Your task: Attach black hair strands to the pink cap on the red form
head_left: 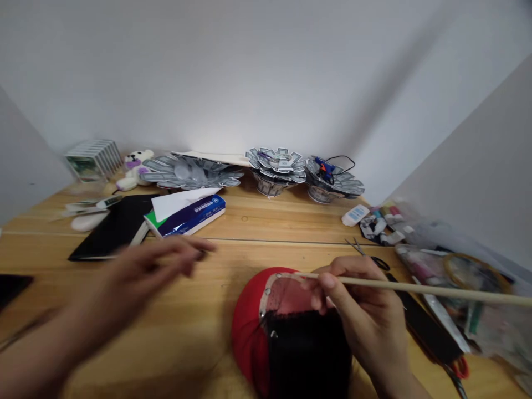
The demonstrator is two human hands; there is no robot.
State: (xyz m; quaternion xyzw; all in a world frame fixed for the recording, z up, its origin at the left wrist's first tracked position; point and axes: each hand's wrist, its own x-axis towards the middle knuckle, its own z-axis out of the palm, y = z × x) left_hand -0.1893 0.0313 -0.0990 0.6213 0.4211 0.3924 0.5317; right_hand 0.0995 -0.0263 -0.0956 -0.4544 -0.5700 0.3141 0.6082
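Note:
A red rounded form (247, 318) sits on the table. A pale mesh patch (286, 293) is held on it by several round silvery pins along its edge. Black hair-like strands (310, 354) cover the lower part of the patch and hang down the front. My right hand (361, 310) is closed around a thin pale wooden stick (415, 287), whose tip lies at the patch's upper edge. To the left, apart from the form, my left hand (162, 266) is in the air, motion-blurred, its fingers partly stretched and apart, with nothing discernible in them.
A blue tissue pack (193, 215) lies by a black notebook (118, 224). Card-covered bowl shapes (276, 172) and a white bear (135, 169) line the wall. Scissors (366, 252), a white bottle (355, 215) and plastic bags (490, 327) crowd the right side.

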